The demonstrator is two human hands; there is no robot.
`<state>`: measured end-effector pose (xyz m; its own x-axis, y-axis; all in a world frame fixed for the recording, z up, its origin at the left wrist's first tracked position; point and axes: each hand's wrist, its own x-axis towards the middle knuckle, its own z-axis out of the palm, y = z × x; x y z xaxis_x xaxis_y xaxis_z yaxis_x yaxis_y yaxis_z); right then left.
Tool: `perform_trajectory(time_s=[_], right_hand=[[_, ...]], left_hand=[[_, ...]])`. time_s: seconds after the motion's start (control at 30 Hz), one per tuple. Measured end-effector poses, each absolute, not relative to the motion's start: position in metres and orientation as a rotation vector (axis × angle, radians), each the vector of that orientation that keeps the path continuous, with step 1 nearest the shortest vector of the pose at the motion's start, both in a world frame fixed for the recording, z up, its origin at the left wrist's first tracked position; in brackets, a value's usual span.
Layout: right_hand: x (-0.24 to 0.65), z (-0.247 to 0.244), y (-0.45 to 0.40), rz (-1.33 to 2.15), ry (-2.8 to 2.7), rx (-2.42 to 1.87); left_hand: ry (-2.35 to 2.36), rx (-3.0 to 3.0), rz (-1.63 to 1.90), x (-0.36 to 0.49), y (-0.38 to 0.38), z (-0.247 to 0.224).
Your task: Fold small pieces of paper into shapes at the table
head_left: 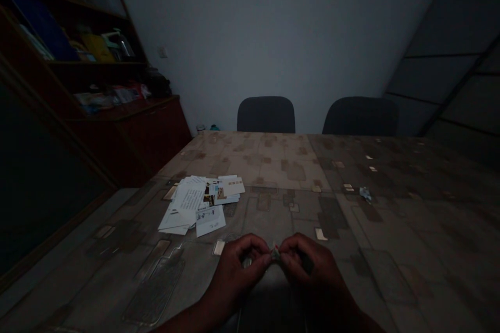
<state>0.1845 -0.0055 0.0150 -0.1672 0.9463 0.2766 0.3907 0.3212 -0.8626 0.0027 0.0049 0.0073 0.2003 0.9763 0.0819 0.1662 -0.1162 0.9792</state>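
Observation:
My left hand [242, 266] and my right hand [312, 263] meet close to the table's near edge, thumbs and forefingers pinched. Between the fingertips is a small whitish-green piece [275, 254] with a spot of red; it is too small and dark to name. Each hand grips one side of it. Beneath the hands, between the forearms, lies a dark flat surface [271, 302] whose kind I cannot make out. To the left of my left hand, a loose pile of printed cards [190, 199] lies on the table, one with handwriting on it.
A patterned cloth covers the table [273, 166]. Off to the right lies a small crumpled whitish scrap [365, 194]. Two dark chairs [266, 114] stand along the far edge. A wooden shelf unit [152, 130] with assorted items stands at the left. The room is dim.

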Motion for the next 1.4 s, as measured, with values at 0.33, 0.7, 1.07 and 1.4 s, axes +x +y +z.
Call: perform_trajectory(time_s=[0.33, 0.7, 1.07, 1.4], right_hand=[[0.185, 0.018, -0.004, 0.970, -1.654, -1.293], [0.184, 0.017, -0.005, 1.106, -1.539, -1.275], [0.186, 0.022, -0.008, 0.965, -1.668, -1.271], [0.188, 0.022, -0.006, 0.899, -1.715, -1.330]], left_hand=[[1.126, 1.407, 1.027, 0.000, 0.006, 0.002], [1.120, 1.375, 1.029, 0.001, 0.006, 0.007], [1.196, 1.504, 1.027, 0.005, 0.001, 0.021], [1.231, 1.517, 1.027, 0.008, -0.002, 0.020]])
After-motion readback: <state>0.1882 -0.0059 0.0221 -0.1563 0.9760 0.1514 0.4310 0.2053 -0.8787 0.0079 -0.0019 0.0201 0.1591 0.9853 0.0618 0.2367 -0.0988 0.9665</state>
